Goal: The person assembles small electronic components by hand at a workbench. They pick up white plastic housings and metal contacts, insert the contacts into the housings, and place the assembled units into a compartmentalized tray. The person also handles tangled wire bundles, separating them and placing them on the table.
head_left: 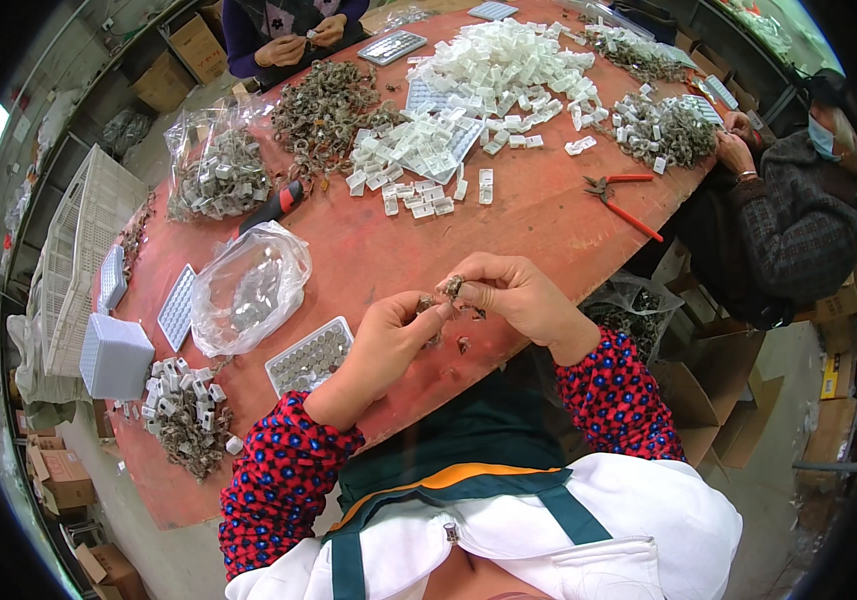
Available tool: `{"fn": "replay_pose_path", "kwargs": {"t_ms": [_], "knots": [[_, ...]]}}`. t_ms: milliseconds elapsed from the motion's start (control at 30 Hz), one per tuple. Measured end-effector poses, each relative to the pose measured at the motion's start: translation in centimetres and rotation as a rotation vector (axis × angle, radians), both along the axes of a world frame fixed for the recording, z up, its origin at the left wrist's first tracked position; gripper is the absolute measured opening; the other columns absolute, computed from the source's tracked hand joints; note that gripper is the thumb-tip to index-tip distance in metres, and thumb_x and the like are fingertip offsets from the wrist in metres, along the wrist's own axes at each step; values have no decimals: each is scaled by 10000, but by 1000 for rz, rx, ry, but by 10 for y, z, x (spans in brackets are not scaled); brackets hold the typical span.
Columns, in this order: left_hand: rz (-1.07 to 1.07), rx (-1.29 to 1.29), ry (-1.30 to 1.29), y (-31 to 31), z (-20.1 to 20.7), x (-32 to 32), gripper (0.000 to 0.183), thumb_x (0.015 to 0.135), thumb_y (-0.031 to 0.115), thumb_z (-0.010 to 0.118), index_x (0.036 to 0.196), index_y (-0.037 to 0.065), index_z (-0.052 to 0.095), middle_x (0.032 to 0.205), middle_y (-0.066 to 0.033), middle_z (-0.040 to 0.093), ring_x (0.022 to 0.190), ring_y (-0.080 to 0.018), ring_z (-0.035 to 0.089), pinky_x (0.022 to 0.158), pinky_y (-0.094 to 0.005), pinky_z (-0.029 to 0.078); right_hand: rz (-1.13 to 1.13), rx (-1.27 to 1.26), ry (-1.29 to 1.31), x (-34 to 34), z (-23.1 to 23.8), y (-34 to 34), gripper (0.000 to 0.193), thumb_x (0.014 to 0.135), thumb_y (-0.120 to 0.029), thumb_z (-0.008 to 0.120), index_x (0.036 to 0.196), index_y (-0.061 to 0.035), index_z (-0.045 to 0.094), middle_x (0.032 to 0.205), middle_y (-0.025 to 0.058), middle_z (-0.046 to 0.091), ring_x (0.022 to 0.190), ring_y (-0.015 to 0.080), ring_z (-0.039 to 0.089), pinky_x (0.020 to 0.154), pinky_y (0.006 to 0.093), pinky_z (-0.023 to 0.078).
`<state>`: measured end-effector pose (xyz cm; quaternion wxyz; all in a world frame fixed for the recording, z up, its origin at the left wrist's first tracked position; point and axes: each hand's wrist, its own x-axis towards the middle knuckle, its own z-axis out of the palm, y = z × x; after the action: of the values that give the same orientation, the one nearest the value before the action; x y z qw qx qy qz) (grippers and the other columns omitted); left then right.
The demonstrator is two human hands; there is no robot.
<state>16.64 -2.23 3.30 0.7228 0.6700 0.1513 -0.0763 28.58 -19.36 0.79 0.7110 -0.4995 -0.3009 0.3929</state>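
Near the front edge of the red table, both my hands are closed at the fingertips around small brown tangled pieces that look like wired parts. My left hand (387, 335) pinches one between thumb and fingers. In my right hand (521, 295), a similar wired part (455, 288) sits between thumb and forefinger, with loose strands dangling; its exact kind is too small to make out. The fingertips of both hands nearly meet. A tray of round silvery discs (307, 358) lies beside my left wrist. Behind it, a clear plastic bag (287, 272) stands open with discs inside.
White plastic housings (509, 70) are heaped at the far middle, beside a brown wired-part pile (324, 105). Red-handled pliers (631, 215) lie right. At left are a filled bag (217, 175), a black-and-red tool (274, 208) and stacked trays (117, 358). Co-workers sit far (294, 45) and right (794, 215).
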Motion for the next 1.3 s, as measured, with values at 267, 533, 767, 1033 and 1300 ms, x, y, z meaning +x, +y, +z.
{"fn": "replay_pose_path", "kwargs": {"t_ms": [267,533,767,1033,1300], "knots": [[66,-80,116,5,5,-2,264,1021,248,604,980,9,708,750,29,586,637,-41,513,558,-206,400,28,113,-314,4,4,-9,156,1001,-95,618,1063,11,715,1035,61,644,996,162,634,886,301,510],[164,1086,-408,19,-10,8,300,993,209,644,1108,-64,690,848,-23,645,782,-129,641,694,-270,519,-179,-72,154,13,4,-22,237,1051,-194,558,1198,-21,626,1119,98,694,1008,179,690,851,296,547],[117,455,-177,1,15,20,318,1012,220,624,1206,-30,658,993,-52,685,813,-129,646,733,-275,541,-193,-121,224,5,6,-18,260,1055,-186,547,1231,1,585,1128,135,692,998,219,715,851,320,591],[-43,-326,216,-22,22,10,333,1057,227,554,1271,-26,586,1132,-110,654,934,-160,659,777,-277,560,-284,97,342,-6,7,-12,236,1052,-149,539,1220,16,567,1164,145,666,1057,233,691,914,362,595],[47,-341,115,-24,13,0,235,1064,189,531,1138,-21,608,997,-94,672,828,-137,657,728,-265,565,-406,-44,164,-10,8,-20,296,979,-87,626,1255,-7,557,1191,145,663,1083,252,679,882,364,585]]}}
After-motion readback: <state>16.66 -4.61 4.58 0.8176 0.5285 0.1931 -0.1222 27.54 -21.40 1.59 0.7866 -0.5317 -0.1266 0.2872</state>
